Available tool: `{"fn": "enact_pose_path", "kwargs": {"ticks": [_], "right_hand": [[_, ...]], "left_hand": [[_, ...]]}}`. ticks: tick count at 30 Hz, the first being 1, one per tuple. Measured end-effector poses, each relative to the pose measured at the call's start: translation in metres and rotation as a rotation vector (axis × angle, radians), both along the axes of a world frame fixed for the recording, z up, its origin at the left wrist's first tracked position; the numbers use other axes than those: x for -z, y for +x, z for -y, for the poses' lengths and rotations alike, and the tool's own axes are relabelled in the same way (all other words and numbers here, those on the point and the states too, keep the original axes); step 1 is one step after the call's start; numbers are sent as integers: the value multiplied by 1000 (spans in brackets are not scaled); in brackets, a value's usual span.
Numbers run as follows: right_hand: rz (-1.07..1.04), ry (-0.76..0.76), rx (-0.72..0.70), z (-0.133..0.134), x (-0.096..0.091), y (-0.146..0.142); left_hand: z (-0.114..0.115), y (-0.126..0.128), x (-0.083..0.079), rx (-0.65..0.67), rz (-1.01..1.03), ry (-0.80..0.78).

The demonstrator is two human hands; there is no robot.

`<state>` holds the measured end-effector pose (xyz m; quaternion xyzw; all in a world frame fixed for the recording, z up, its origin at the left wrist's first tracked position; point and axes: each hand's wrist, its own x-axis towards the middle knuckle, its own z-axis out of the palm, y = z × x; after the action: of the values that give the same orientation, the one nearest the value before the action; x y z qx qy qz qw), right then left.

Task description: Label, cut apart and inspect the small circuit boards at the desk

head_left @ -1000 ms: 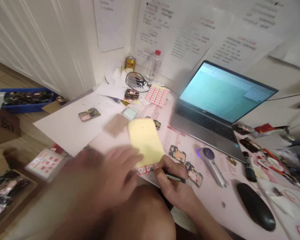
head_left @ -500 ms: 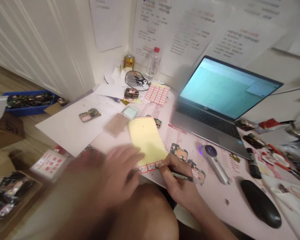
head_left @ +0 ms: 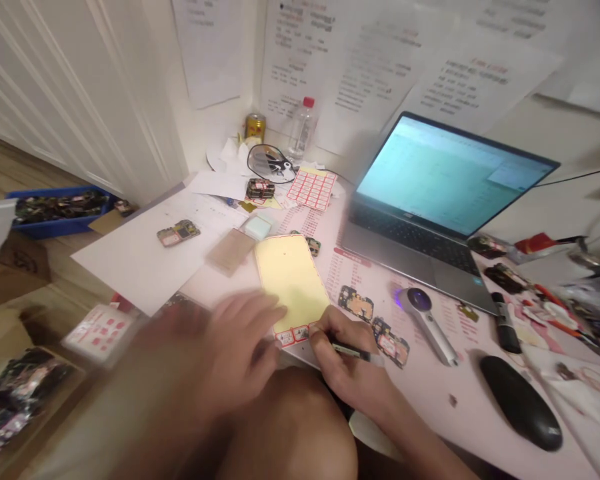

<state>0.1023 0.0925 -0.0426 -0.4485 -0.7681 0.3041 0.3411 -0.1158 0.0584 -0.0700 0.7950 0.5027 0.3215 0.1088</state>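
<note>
On a cluttered pale desk [head_left: 473, 417], a yellow sheet [head_left: 290, 283] is laid near the front edge, its face largely unmarked, while the red-edged labels [head_left: 293, 335] along its near end appear written on. A pen [head_left: 350, 352] is gripped in the right hand [head_left: 347, 357], its tip hidden by the fingers. The blurred left hand [head_left: 235, 340] is held open just beside the sheet.

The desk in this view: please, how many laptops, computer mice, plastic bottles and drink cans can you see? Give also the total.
Laptop: 1
Computer mouse: 1
Plastic bottle: 1
Drink can: 1
Total: 4
</note>
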Motion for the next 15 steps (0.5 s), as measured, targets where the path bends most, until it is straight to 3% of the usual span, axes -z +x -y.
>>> {"fn": "enact_pose_path", "kwargs": {"ticks": [8, 13, 15], "right_hand": [[-39, -45, 7, 0, 2, 1], [-153, -44, 240, -2, 10, 19], [-140, -41, 268, -3, 10, 25]], "left_hand": [[0, 0, 1, -6, -9, 19], [0, 1, 4, -24, -19, 22], [-1, 2, 4, -33, -16, 37]]}}
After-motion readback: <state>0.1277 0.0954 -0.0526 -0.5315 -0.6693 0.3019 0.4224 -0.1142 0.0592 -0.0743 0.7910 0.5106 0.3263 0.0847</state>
